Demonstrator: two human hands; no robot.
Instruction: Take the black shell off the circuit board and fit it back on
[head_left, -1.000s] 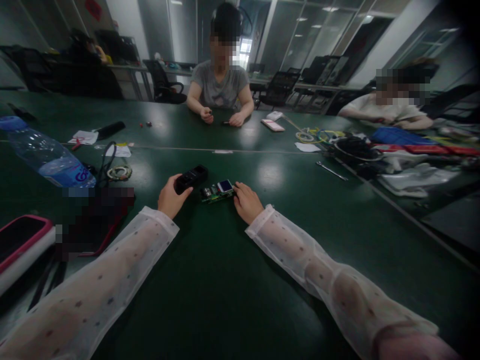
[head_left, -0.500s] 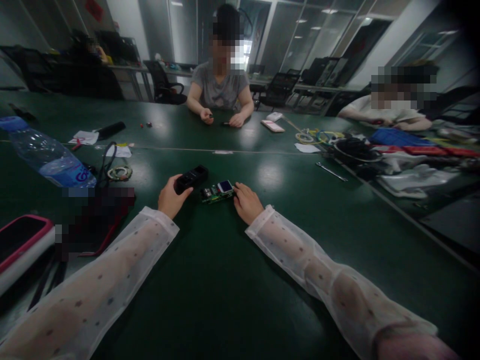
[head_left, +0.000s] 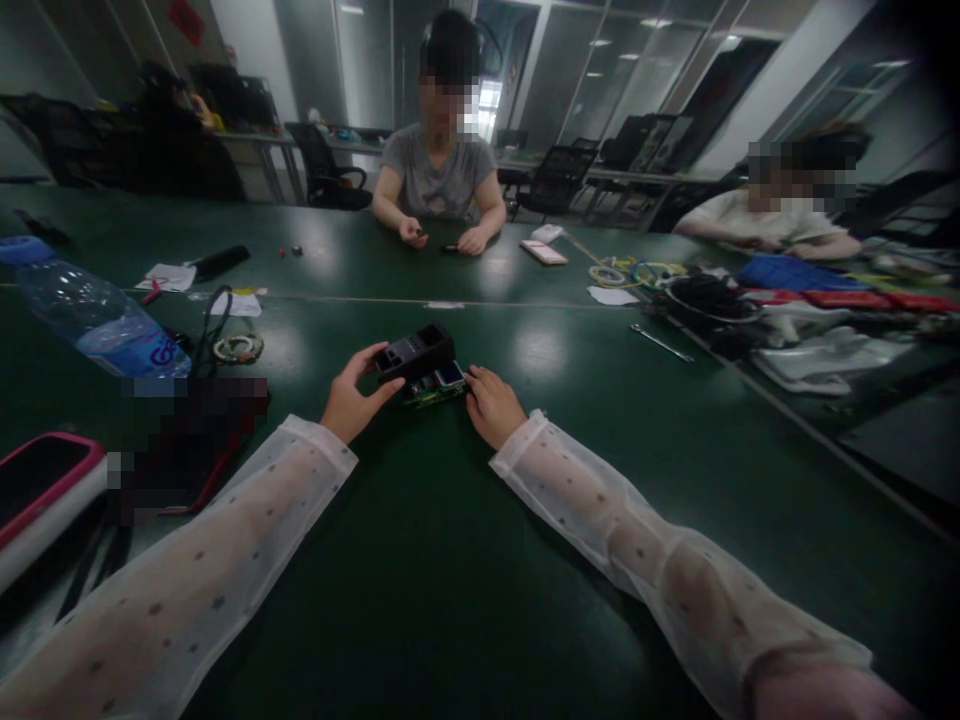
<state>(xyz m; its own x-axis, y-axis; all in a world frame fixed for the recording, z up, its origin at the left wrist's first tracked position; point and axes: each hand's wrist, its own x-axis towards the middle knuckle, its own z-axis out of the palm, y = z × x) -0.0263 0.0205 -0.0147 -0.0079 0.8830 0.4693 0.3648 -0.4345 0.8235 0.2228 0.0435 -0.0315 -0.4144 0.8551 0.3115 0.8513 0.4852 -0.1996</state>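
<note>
Between thumb and fingers, my left hand grips a black plastic housing with cut-outs in its face. The housing is tilted and hangs over the back and left part of a green circuit board. Part of the board's small screen shows under the housing's right end. Closed on the board's right end is my right hand, its fingertips at the edge. Whether housing and board touch, I cannot tell.
A water bottle, a coiled bracelet and a pink-edged phone lie to the left. A wrench and a heap of cables are at the right. Across the green table sits a person in a grey shirt.
My left hand has brought the black housing rightward and turned its face, so it now covers part of the circuit board. My right hand stays at the board's right end.
</note>
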